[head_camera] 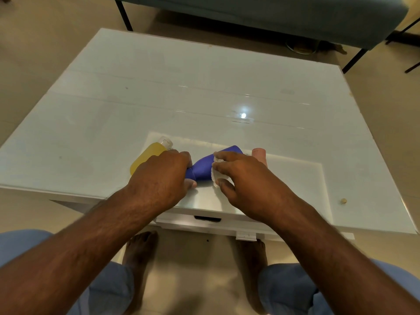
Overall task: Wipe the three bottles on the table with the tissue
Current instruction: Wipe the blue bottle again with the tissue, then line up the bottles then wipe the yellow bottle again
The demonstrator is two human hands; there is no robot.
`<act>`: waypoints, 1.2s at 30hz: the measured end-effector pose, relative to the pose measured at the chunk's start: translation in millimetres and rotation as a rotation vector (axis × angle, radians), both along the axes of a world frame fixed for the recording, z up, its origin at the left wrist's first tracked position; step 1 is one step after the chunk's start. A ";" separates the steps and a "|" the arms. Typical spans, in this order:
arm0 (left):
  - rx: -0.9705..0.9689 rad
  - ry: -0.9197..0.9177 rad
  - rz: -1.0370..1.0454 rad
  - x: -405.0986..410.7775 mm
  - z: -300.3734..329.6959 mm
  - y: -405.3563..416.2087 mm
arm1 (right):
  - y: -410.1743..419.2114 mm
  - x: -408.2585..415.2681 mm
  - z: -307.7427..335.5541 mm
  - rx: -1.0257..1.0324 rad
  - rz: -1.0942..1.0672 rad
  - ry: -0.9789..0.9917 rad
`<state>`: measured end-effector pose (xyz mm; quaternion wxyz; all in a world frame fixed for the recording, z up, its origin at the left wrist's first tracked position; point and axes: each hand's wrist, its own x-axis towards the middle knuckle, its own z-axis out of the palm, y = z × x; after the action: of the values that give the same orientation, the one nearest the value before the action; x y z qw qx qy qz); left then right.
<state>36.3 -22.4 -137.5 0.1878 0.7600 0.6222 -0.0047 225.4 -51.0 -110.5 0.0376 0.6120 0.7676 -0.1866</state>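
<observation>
A blue bottle (205, 165) lies tilted near the table's front edge. My left hand (162, 178) grips its cap end. My right hand (238, 176) holds a crumpled white tissue (217, 175) against the bottle's side. A yellow bottle (148, 156) with a clear cap lies to the left, partly hidden behind my left hand. A pink bottle (259, 154) stands to the right, behind my right hand, mostly hidden.
The white glossy table (204, 92) stretches away from me. A small crumb (343, 201) lies at the right front. A teal bench (261, 14) with black legs stands beyond the table. My knees and bare feet are below the table's front edge.
</observation>
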 end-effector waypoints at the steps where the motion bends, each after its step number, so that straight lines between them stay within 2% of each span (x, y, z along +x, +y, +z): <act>1: -0.004 -0.004 -0.002 0.2 0.0 0.0 | 1.4 0.3 0.2 -0.011 -0.020 0.009; 6: -0.017 -0.024 -0.008 3.3 1.9 -0.8 | 3.8 -1.9 8.5 0.038 -0.088 -0.032; 10: 0.018 -0.046 -0.002 3.4 3.3 -3.2 | -16.8 -20.6 1.4 -0.017 0.150 0.133; 11: 0.024 -0.051 -0.004 3.1 3.8 -3.4 | -14.8 -20.8 1.6 -0.049 0.149 0.153; 16: 0.000 -0.023 -0.027 0.6 8.3 1.5 | 9.1 12.1 6.5 0.055 -0.117 -0.001; 19: 0.082 0.018 -0.051 -5.5 10.3 7.0 | 2.5 10.6 7.0 0.046 -0.096 -0.032; 21: 0.137 -0.017 -0.031 -9.0 9.2 12.6 | -3.2 7.8 4.5 0.085 -0.095 -0.035; 28: 0.148 -0.240 0.057 0.7 0.1 23.3 | -11.7 -0.9 21.7 -0.031 -0.177 0.012; 32: 0.209 -0.283 0.110 5.7 -5.5 20.3 | -19.6 -6.6 27.0 -0.036 -0.138 0.005; 34: 0.207 -0.322 0.117 5.3 -1.7 18.7 | -20.4 -3.4 30.8 -0.055 -0.181 0.098; 36: 0.222 -0.321 0.104 0.9 8.7 18.6 | -16.1 8.8 35.1 0.018 -0.273 0.201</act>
<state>37.1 -3.9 -128.8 0.1998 0.7338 0.6194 0.1949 234.2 -67.0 -75.4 -0.0706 0.6893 0.6788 -0.2432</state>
